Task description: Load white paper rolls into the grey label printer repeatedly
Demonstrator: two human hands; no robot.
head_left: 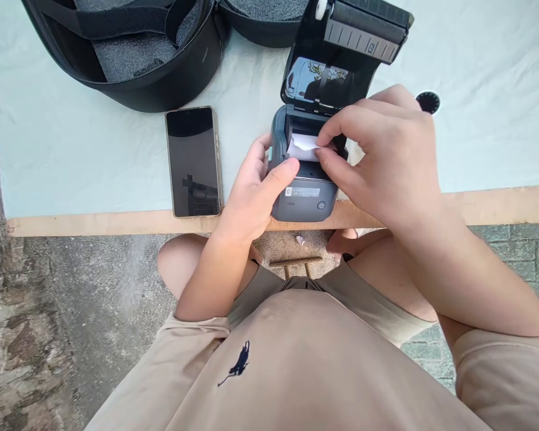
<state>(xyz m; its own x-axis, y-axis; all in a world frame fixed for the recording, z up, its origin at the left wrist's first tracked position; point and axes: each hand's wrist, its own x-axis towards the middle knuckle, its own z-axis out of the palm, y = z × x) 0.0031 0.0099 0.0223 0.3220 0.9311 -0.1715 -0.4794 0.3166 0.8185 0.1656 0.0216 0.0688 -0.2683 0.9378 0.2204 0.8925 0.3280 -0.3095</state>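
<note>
Printer at table edge: left hand clasps its side; right hand pinches paper between 2 digits. Paper apparently seated inside; lid raised, not yet closed.

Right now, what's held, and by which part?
Left hand grips the printer by its left side, thumb on top; right hand appears to pinch the white paper at its right end.

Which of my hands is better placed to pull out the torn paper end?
Probably your right hand: its thumb and index finger are at the torn edge of the paper. Your left hand grips the open printer, so it seems better for steadying.
</note>
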